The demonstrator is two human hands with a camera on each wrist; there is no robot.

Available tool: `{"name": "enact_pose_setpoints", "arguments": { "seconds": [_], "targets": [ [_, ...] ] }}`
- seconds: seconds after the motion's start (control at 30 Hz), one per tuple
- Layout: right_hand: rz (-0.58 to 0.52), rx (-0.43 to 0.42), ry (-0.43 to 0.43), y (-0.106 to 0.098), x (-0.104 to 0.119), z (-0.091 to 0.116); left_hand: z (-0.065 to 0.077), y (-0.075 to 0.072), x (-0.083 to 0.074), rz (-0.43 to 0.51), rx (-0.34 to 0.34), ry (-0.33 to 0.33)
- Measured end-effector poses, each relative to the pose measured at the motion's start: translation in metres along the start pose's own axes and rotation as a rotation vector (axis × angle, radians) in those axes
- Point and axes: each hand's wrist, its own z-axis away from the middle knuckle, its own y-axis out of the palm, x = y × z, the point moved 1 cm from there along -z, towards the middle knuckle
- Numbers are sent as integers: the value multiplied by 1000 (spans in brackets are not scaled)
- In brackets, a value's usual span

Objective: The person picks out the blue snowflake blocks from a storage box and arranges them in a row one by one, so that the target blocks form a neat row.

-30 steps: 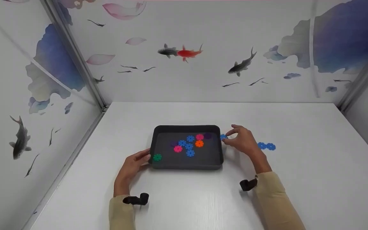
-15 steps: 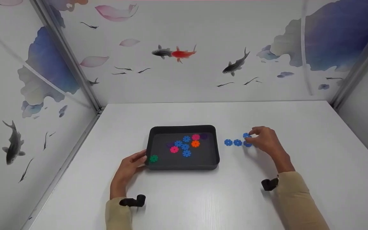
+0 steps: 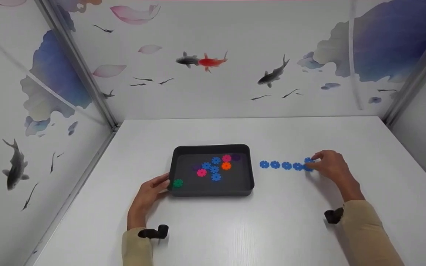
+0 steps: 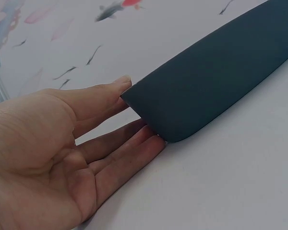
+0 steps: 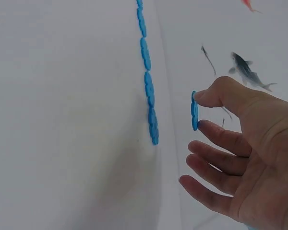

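Note:
In the head view, my left hand (image 3: 149, 199) holds the left side of a dark grey tray (image 3: 213, 193). The left wrist view shows its thumb at the rim and its other fingers against the lower edge of the tray wall (image 4: 201, 86). My right hand (image 3: 333, 166) pinches a blue snowflake disc (image 5: 195, 111) between thumb and forefinger, the other fingers spread loosely. That disc is raised over the right end of a row of several blue snowflake discs (image 3: 286, 166) lying on the table. A gap separates it from the row (image 5: 149, 88) in the right wrist view.
Inside the tray lie several blue discs (image 3: 216, 177), two pink discs (image 3: 201, 172), an orange disc (image 3: 226, 166), a green disc (image 3: 178, 183) and dark purple discs (image 3: 236, 157). White panels printed with fish (image 3: 213, 62) enclose the white table (image 3: 213, 229) at back and sides.
My right hand has travelled rightward from beside the tray's right edge to the far end of the row, carrying the blue disc. My left hand stays at the tray. The head view shifted slightly.

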Motion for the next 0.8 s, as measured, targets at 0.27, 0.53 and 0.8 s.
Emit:
{"name": "enact_pose_setpoints", "arguments": {
  "seconds": [0.27,0.53,0.8],
  "targets": [
    [35,21,45,-7,-24,-3,-1,-2,1,13,-5,0],
    [40,53,76,-6,-32,-2,1,-2,-1,17,-6,0],
    [9,102,77,-11,-38,1,0,0,-2,11,-10,-3]
  ]
}}
